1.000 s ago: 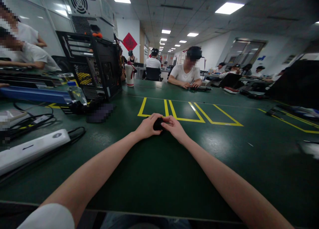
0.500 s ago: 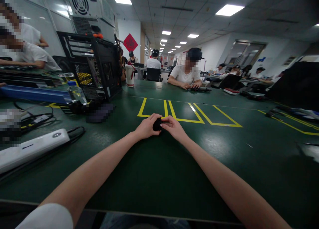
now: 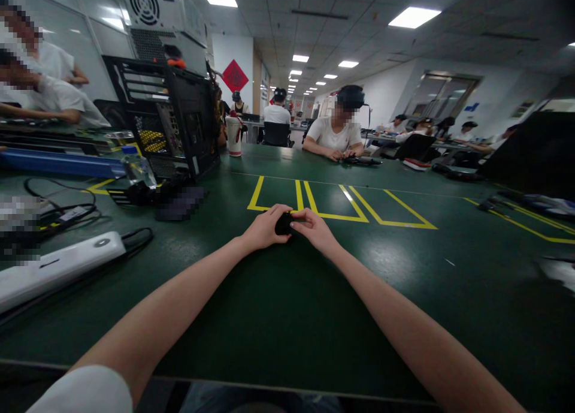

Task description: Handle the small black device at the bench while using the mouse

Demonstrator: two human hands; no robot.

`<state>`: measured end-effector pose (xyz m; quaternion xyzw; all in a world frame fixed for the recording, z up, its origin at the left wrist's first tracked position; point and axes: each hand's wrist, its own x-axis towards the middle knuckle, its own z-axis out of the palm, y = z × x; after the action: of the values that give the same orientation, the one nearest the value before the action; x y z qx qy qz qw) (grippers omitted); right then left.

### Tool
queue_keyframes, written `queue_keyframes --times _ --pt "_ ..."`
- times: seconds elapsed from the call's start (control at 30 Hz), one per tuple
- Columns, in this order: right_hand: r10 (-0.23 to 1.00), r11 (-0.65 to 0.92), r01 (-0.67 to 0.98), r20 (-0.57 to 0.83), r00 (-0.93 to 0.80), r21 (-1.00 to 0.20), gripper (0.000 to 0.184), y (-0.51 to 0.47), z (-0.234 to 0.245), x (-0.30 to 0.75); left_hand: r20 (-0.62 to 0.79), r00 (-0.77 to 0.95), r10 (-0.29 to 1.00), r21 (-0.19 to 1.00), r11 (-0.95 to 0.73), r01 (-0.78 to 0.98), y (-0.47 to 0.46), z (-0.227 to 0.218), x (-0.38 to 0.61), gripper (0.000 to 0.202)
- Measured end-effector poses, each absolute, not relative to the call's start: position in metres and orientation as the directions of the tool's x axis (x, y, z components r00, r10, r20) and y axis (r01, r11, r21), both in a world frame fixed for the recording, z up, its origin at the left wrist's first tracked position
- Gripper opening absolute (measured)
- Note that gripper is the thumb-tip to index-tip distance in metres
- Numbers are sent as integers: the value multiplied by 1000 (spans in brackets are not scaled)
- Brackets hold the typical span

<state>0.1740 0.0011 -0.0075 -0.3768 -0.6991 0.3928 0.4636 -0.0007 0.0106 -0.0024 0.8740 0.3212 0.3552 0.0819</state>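
Note:
A small, dark, rounded object (image 3: 283, 223) is held between my two hands just above or on the green table (image 3: 287, 317); its kind is too dark to make out. My left hand (image 3: 267, 226) curls around its left side, thumb below and fingers over the top. From the right, my right hand (image 3: 313, 228) pinches the object's edge with thumb and forefinger. Yellow tape outlines (image 3: 339, 217) lie on the table right behind both hands.
On the left stand a black computer case (image 3: 179, 119), a clear bottle (image 3: 137, 168) and a white power strip (image 3: 63, 266) with cables. A paper cup (image 3: 233, 137) is farther back. Across the table sits a person (image 3: 335, 134) handling a dark item. A black screen-like panel (image 3: 534, 155) rises at right.
Almost nothing differs. Both hands stay around the dark object, with at most a tiny shift of the fingers.

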Motion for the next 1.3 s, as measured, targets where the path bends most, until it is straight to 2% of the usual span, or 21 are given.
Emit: queue_keyframes --times 0.1,0.23,0.43,0.57,0.7,0.77,0.87,0.97,1.1,1.23,1.3 --pt "907 386 178 337 -255 -905 26 3 -8 174 568 541 620 369 -780 506 11 -3 0 57" --pt "919 316 218 241 -312 -923 30 2 -6 176 554 542 633 381 -771 511 10 -1 -1 58" --pt "884 351 111 290 -367 -930 29 4 -8 177 551 547 630 381 -773 507 9 0 -1 57" --pt "895 384 169 320 -310 -908 25 5 -9 177 553 545 630 379 -773 508 9 0 -1 57" --pt "916 341 233 267 -298 -911 33 2 -6 177 547 548 633 384 -772 507 9 1 -1 56" --pt "911 322 229 235 -339 -919 33 0 -3 178 543 546 639 388 -767 511 9 0 -1 57" --pt "880 364 171 278 -385 -916 31 -1 -2 178 547 546 635 384 -769 511 9 0 -1 58" --pt "875 386 133 317 -367 -913 27 1 -5 177 555 547 627 373 -775 511 9 0 -1 57" --pt "890 398 171 335 -309 -901 22 6 -10 176 554 548 627 367 -775 515 9 0 -1 56" --pt "910 349 228 271 -314 -909 34 7 -9 178 553 553 624 373 -778 505 9 0 -1 57" --pt "907 333 233 242 -344 -914 34 6 -7 179 551 550 628 375 -775 509 9 0 -1 56"
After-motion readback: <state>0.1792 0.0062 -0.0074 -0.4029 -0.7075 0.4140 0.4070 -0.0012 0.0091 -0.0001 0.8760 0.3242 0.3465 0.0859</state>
